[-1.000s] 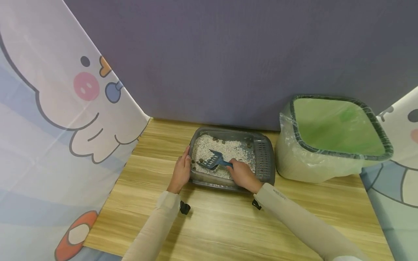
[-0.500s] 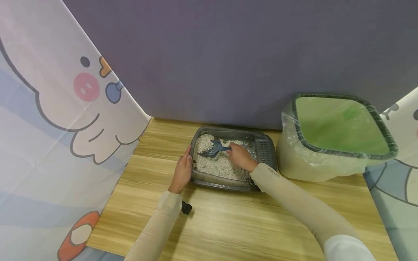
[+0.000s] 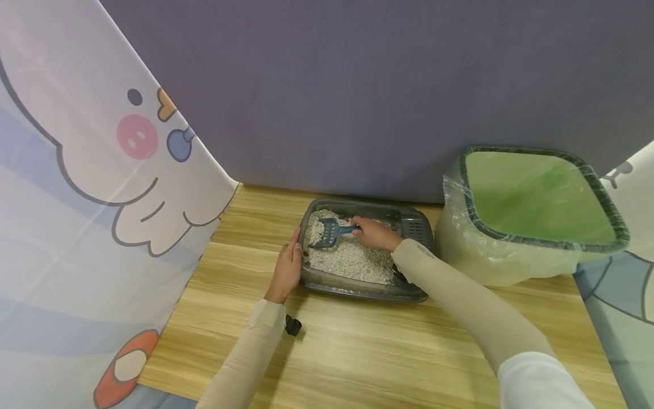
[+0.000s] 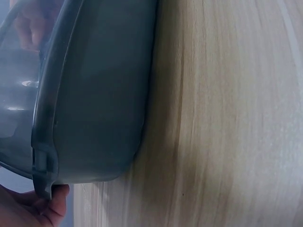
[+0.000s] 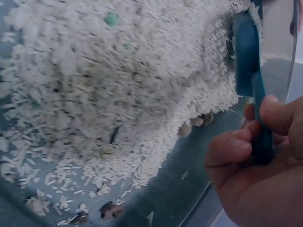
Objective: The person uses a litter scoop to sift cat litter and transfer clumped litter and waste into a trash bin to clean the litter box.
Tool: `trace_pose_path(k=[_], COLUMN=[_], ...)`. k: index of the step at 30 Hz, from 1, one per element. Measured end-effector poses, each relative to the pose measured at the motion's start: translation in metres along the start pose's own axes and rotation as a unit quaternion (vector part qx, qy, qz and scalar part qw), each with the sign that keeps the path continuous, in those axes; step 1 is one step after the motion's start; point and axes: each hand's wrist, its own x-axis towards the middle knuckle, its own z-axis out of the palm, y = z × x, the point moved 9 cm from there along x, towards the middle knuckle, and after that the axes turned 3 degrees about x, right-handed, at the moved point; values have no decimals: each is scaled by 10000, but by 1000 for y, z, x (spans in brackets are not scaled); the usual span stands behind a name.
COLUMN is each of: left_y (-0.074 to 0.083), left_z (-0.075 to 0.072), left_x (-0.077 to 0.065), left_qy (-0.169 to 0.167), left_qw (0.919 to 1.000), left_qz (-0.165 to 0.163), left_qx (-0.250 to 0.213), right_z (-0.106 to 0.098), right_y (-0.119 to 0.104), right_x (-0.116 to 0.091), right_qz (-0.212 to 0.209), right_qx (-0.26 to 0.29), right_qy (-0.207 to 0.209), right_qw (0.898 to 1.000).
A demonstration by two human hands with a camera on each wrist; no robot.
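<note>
A dark grey litter box [image 3: 357, 289] stands on the wooden table, holding pale pellet litter [image 3: 352, 262]. My left hand [image 3: 287, 270] grips its left rim; in the left wrist view that hand [image 4: 31, 208] pinches the rim's corner lip. With curled fingers and thumb, my right hand [image 3: 377, 233] holds the handle of a blue slotted litter scoop [image 3: 330, 232]. The scoop's head sits in the litter at the box's left side. In the right wrist view, small brown clumps [image 5: 111, 210] lie on the bare box floor, others beside the litter heap near the scoop [image 5: 246, 56].
Right of the box stands a pale green bin [image 3: 475, 261] with a clear liner folded over its dark rim. A purple-grey panel [image 3: 327, 102] rises behind the table [image 3: 357, 352]. Printed cloth [image 3: 76, 272] hangs at the left, and more at the right.
The right hand and scoop have moved toward the back of the box, and the scoop has turned. Litter has spread over the front of the box. The left hand stays on the rim.
</note>
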Motion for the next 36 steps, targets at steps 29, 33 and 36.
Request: trace_pose_path(k=[29, 33, 36], left_y=[-3, 0, 1], left_z=[-3, -3, -3], left_x=[-1, -3, -5], left_qy=[13, -30, -34], left_qw=[9999, 9999, 9999], left_qz=[-136, -103, -99], left_qx=[-36, -65, -96], right_z=[-22, -23, -25], right_y=[25, 24, 21], right_x=[-103, -114, -121], right_qz=[-817, -925, -1076], right_qx=[748, 834, 818], right_qy=[2740, 3212, 3493], right_qw=[9553, 9388, 9272])
